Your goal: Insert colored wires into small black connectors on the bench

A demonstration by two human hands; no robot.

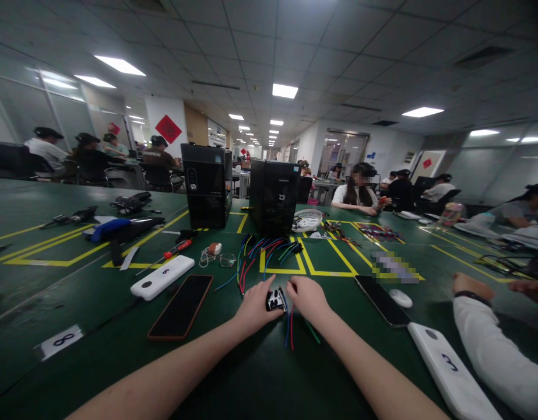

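My left hand (256, 304) grips a small black-and-white part (275, 300), perhaps a terminal block, between thumb and fingers just above the green table. Right beside it, my right hand (307, 296) is closed in a pinch at the part's right edge; its fingertips hide what they hold. A blue wire (287, 332), a red wire (292, 335) and a green wire (312, 332) trail from under that hand toward me. Beyond both hands lies a spread of blue, red and green wires (246, 269) with black ends.
Two black computer cases (206, 186) stand ahead, with a white basket (307, 220) to their right. A phone (181, 307), a white power bank (162, 277), glasses (227, 260) and a screwdriver (178, 249) lie left. Another phone (381, 300) and a co-worker's arm (485, 338) are right.
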